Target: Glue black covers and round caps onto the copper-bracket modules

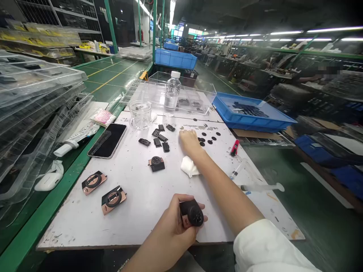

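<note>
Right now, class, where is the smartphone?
In the head view, the smartphone lies at the left edge of the white tabletop, right of the white-capped tube and beyond two copper-and-black pieces.

A phone [109,140] lay at the table's [136,192] left edge, a white case [48,182] beyond it; a bottle [172,92] stood toward the far edge.

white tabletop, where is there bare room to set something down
Free: tabletop between the two leftmost coppery parts and left hand; between phone and middle coppery part. Crowded: black pieces and discs flanking right hand.
</note>
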The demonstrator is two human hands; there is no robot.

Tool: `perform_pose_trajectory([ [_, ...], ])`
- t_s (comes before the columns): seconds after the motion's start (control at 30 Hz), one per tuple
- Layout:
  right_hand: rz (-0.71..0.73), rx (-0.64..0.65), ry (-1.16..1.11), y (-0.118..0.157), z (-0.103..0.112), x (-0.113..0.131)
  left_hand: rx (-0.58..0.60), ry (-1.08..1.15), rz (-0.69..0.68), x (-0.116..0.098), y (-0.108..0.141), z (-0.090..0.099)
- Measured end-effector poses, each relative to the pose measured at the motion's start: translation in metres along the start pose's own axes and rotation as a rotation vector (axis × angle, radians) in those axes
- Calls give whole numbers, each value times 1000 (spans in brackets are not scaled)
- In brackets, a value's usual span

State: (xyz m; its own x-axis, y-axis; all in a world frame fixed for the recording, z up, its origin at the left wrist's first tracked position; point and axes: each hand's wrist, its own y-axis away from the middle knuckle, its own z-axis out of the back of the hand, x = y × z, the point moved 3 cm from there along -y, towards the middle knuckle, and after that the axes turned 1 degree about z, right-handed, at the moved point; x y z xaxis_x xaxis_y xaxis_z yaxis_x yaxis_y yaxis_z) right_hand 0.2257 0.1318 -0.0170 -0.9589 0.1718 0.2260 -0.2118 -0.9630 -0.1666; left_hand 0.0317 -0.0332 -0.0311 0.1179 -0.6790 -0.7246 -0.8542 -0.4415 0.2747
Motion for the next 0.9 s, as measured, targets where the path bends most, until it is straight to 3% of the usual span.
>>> perform_pose_trajectory([
  [0.13, -47, -75, -130, 10, 15, 0, -37, 29, 6, -1, -1, 1],
  [0.3, -36, -105, -298, 49, 43, -2, -60, 66, -17, 0, -4, 3],
  [0.4, 78, 10, -377, 70, 43, 4, -91, 60, -33, 3, -4, 4],
  [0.5, 233, 178, -456, 80, 31, 19, -110, 65, -43, 4, -4, 5],
  [0.57, 255, 219, -487, 80, 21, 27, -111, 68, -47, 3, -3, 5],
  [0.73, 111, 252, -561, 68, 6, 27, -99, 57, -62, 1, -3, 6],
  [0.9, -8, 273, -758, 85, 24, 22, -106, 85, -69, 2, -4, 7],
])
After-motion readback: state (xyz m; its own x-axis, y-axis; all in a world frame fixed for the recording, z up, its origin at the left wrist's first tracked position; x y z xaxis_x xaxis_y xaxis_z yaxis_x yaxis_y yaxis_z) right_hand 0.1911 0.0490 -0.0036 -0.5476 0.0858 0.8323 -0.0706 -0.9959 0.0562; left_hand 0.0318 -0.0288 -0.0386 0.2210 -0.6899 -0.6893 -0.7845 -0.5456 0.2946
